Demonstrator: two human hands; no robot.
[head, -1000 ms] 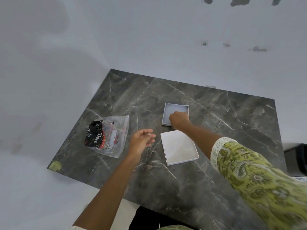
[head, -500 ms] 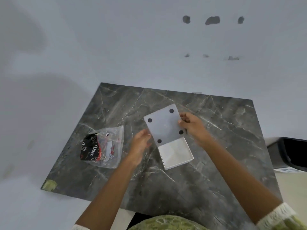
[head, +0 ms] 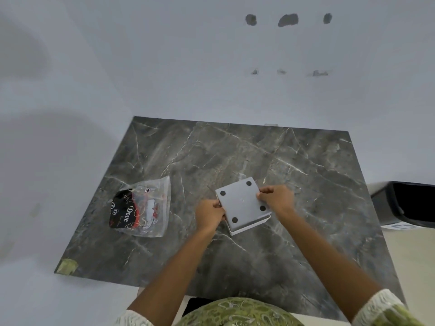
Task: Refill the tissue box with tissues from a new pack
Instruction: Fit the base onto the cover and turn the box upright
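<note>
A grey square box base (head: 242, 203), underside up with four dark round feet, sits over the white tissue box part (head: 249, 225) on the dark marble table (head: 270, 255). Only the white part's near edge shows beneath it. My left hand (head: 209, 215) grips the base's left edge and my right hand (head: 276, 198) grips its right edge. A clear plastic tissue pack (head: 141, 210) with black and red print lies flat to the left, apart from my hands.
A black and grey bin-like object (head: 404, 203) stands off the table's right edge. A white wall runs along the table's far side and left side. A small greenish patch (head: 67, 267) marks the table's near left corner.
My right hand lifted the grey base from the far side, turned it underside up and brought it over the white part. My left hand has closed on its left edge.
</note>
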